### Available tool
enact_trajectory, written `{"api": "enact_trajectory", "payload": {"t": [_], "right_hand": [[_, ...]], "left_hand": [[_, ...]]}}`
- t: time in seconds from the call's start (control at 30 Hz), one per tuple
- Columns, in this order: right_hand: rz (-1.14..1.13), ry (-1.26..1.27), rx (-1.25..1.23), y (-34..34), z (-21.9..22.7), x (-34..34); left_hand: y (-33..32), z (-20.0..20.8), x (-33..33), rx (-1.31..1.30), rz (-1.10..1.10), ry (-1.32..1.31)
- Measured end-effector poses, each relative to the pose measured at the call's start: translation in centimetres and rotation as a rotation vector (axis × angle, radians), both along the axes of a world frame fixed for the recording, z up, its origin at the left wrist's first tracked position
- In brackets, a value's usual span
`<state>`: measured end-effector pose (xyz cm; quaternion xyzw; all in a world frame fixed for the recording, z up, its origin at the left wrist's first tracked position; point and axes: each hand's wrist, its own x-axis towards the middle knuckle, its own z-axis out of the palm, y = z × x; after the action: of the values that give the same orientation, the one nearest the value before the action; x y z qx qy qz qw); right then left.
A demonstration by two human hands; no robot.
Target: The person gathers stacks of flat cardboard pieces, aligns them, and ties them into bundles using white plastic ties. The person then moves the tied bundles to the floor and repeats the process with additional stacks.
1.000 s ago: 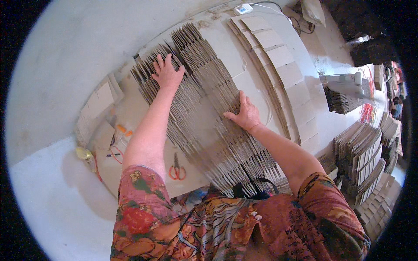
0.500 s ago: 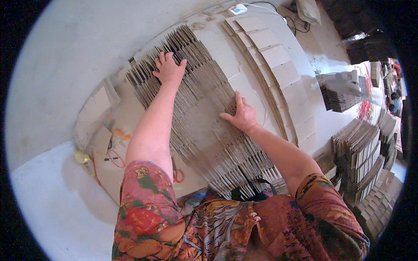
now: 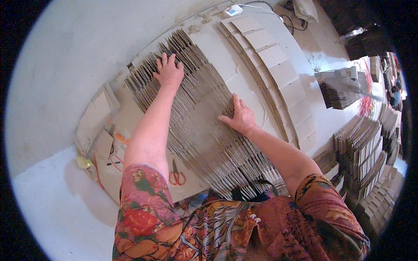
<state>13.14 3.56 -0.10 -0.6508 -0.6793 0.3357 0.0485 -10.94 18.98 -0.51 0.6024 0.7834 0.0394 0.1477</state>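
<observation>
A long row of thin brown cardboard pieces point(image 3: 198, 102), set closely on edge, runs slantwise across the table point(image 3: 237, 82) up to my body. On its far left part rests my left hand point(image 3: 170, 73), fingers spread over the upper edges. My right hand point(image 3: 242, 117) lies at the row's right side, thumb and fingers apart, touching the cardboard. Neither hand is closed around a piece. Orange-handled scissors point(image 3: 176, 175) lie by my left forearm, left of the row.
A curved stack of flat cardboard sheets point(image 3: 278, 71) lies to the right. Behind it is a white power strip point(image 3: 233, 11) with a cable. Bundled cardboard stacks point(image 3: 359, 150) stand on the right, near a grey machine point(image 3: 342, 77). A wall point(image 3: 78, 65) borders the left.
My left hand has shifted slightly, its fingers closer together. The right hand has moved a little left and down. More of the scissors shows beside my left forearm.
</observation>
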Motion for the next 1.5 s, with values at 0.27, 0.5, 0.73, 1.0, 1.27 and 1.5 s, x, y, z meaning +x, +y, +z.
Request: {"api": "enact_trajectory", "payload": {"t": [0.27,0.5,0.73,1.0,1.27,1.5], "right_hand": [[-0.010,0.038,0.000,-0.1,-0.5,0.1],[-0.004,0.048,-0.017,-0.1,-0.2,0.1],[-0.020,0.057,0.020,-0.3,-0.5,0.6],[0.000,0.032,0.010,0.0,-0.2,0.4],[-0.014,0.237,-0.138,0.7,2.9,1.0],[0.019,0.146,-0.012,-0.2,1.1,2.0]], "left_hand": [[-0.3,-0.7,0.1,0.077,0.018,-0.003],[0.9,0.0,1.6,-0.004,-0.110,0.087],[1.3,0.4,2.7,0.034,-0.012,-0.032],[1.3,-0.9,2.7,0.082,0.005,-0.029],[1.7,1.3,3.8,0.218,-0.346,0.135],[-1.0,0.6,6.5,-0.093,-0.051,0.171]]}}
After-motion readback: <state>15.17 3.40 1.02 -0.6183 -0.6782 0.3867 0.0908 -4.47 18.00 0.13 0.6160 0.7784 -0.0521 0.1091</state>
